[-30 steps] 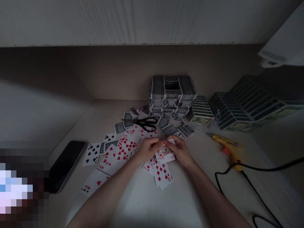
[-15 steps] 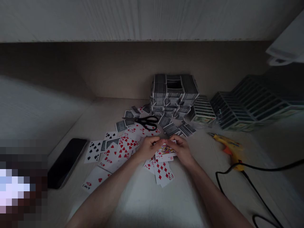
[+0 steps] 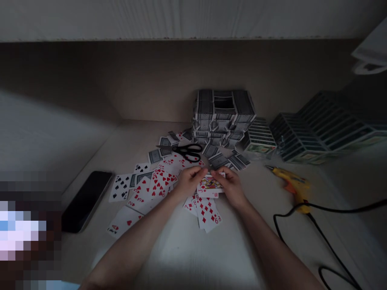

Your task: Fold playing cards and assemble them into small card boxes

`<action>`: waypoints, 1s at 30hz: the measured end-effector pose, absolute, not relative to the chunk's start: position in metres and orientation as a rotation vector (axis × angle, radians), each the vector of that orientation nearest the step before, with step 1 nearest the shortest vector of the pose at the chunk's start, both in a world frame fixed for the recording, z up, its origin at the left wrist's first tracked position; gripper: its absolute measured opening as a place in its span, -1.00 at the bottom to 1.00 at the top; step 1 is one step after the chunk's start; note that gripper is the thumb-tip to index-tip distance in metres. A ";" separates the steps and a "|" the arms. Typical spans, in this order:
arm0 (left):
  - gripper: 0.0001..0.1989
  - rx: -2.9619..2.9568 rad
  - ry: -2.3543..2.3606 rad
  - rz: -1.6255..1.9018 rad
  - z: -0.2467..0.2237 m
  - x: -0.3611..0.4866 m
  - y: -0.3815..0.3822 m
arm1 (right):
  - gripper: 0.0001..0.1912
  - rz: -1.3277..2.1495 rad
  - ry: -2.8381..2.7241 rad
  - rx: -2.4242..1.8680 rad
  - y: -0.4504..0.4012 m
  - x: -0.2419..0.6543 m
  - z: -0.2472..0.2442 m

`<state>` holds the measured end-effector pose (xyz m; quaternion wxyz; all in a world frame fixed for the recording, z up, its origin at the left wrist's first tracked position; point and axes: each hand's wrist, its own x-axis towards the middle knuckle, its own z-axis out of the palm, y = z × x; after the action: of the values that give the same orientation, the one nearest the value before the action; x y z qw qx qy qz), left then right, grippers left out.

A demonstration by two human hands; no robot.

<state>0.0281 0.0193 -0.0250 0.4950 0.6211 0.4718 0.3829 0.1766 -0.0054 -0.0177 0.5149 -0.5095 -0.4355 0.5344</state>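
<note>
My left hand (image 3: pixel 191 180) and my right hand (image 3: pixel 232 186) pinch a jack of diamonds playing card (image 3: pixel 210 185) by its far edge, thumbs close together on top. Its picture side faces up. Just under it and nearer to me lie several diamond cards (image 3: pixel 208 213), overlapping one another. Heart cards (image 3: pixel 160 183) spread out beside my left hand, with a seven of spades (image 3: pixel 120 187) farther left. Black-handled scissors (image 3: pixel 184 151) rest on cards beyond my left hand. Face-down grey-backed cards (image 3: pixel 219 160) lie beyond my right hand.
A box-like structure of folded cards (image 3: pixel 223 110) stands against the back. Rows of packed card boxes (image 3: pixel 317 129) line the right side. A yellow glue gun (image 3: pixel 292 183) with a black cable (image 3: pixel 338 211) lies at right, a black phone (image 3: pixel 87 201) at left.
My thumbs have shifted toward the card's far edge, and more of the jack's face shows. The whole view has tilted slightly; both hands still grip the card.
</note>
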 end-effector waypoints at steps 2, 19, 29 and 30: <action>-0.55 1.508 1.134 0.924 -0.026 0.028 0.020 | -0.69 1.281 -1.054 -1.233 -0.005 0.177 -0.016; -0.58 1.781 1.190 0.820 -0.021 0.028 0.015 | -0.72 1.140 -1.278 -1.304 -0.006 0.177 -0.013; -0.57 1.771 1.170 0.788 -0.021 0.026 0.017 | -0.70 1.092 -1.344 -1.327 -0.006 0.178 -0.019; -0.57 1.770 1.163 0.785 -0.022 0.025 0.018 | -0.70 1.088 -1.348 -1.330 -0.006 0.178 -0.019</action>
<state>0.0255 0.0176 -0.0220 0.4270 0.7086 0.4657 0.3143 0.1780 -0.0058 -0.0189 0.4606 -0.5403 -0.5479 0.4423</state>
